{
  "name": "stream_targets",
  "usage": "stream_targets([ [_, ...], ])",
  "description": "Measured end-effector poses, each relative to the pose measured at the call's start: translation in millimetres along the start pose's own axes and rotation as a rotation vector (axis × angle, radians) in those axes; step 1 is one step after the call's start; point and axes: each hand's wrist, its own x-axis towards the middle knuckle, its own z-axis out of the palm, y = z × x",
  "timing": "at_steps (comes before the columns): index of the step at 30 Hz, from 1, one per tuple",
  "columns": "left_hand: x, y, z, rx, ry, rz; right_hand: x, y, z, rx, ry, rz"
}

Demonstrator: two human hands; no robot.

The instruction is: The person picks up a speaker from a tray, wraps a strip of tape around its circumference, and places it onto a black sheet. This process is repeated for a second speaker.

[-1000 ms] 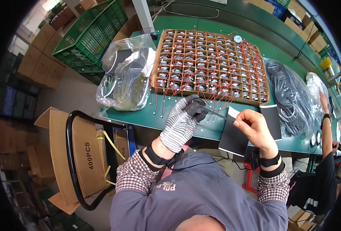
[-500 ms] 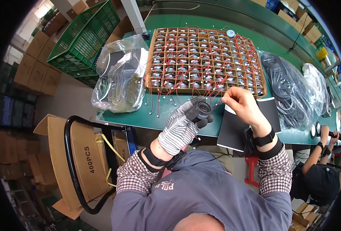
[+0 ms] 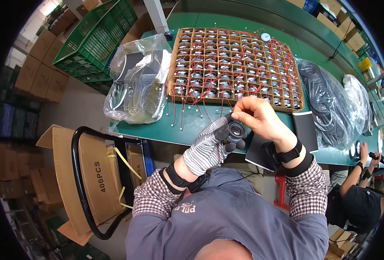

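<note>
Bare right hand (image 3: 259,119) has come left and inward since the earlier frame, now at the upper rim of a round black speaker-like part with ringed face (image 3: 235,130). That part sits in the left hand (image 3: 209,141), gloved in grey-white striped knit with dark fingertips, fingers curled around its side, face up, above the front edge of the green tabletop (image 3: 159,132). Right thumb and forefinger are bent close together by the rim; cannot tell whether anything is pinched between them.

Beyond the hands: shallow brown cardboard tray with grid dividers (image 3: 171,86), its cells carrying round metallic parts, red wires trailing over the front wall. One silver disc (image 3: 265,37) lies on top near the far right corner. Clear plastic bag with black-and-white contents (image 3: 135,82) left of the tray; clear plastic bag of black rings (image 3: 326,104) to its right. Flat black sheet (image 3: 304,130) lies near the tray's right front corner. Co-worker's hand (image 3: 363,151) at far right.
</note>
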Motion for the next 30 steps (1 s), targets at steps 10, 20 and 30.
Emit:
stream_targets([
  [10,-6.5,1.1,-4.2,-0.161,-0.018,-0.054,1.2,-3.3,10.3,0.256,-0.079,0.04],
  [20,-3.8,9.5,0.7,-0.274,-0.02,-0.013,-15.5,4.0,16.9,0.658,-0.051,0.154],
  [30,3.0,2.1,-2.0,0.701,0.035,0.522,-10.8,-4.0,19.7,0.851,-0.099,0.06],
])
